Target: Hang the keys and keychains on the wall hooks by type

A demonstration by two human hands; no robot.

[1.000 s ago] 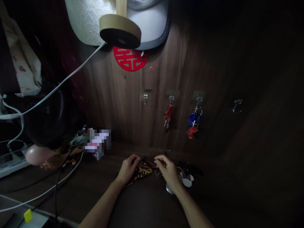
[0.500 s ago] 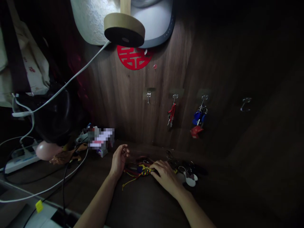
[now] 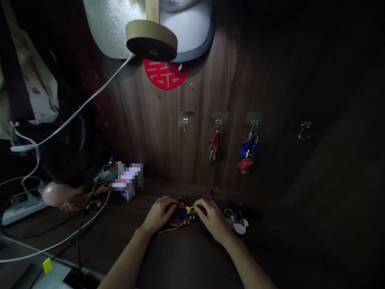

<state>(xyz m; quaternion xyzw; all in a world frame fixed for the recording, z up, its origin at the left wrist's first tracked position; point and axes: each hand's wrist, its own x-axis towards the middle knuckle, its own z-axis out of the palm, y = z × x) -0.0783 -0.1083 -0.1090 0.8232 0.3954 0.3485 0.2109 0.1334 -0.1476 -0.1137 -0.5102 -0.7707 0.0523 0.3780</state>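
Observation:
A colourful bundle of braided cords (image 3: 190, 219), with red, yellow, green and blue parts and a loose yellow tail, lies on the dark wooden surface between my hands. At its right end, my right hand (image 3: 213, 218) pinches a yellow cord (image 3: 190, 209) between thumb and fingers. My left hand (image 3: 161, 213) is closed at the bundle's left side, thumb and fingertips together; what they grip is too dark to make out. Just right of my right hand lie keyrings with a white mouse-shaped tag (image 3: 240, 225).
On the wooden wall, a red lanyard (image 3: 214, 144) and blue and red key tags (image 3: 248, 150) hang from hooks. A round lamp (image 3: 152, 40) juts out overhead. Cables, a power strip (image 3: 24, 204), a pink rounded object (image 3: 57, 194) and a small box (image 3: 128, 193) occupy the left.
My left hand, raised and loosely curled before, has come down and right onto the bundle. My right hand now pinches the yellow cord slightly above the bundle. The view has shifted a little.

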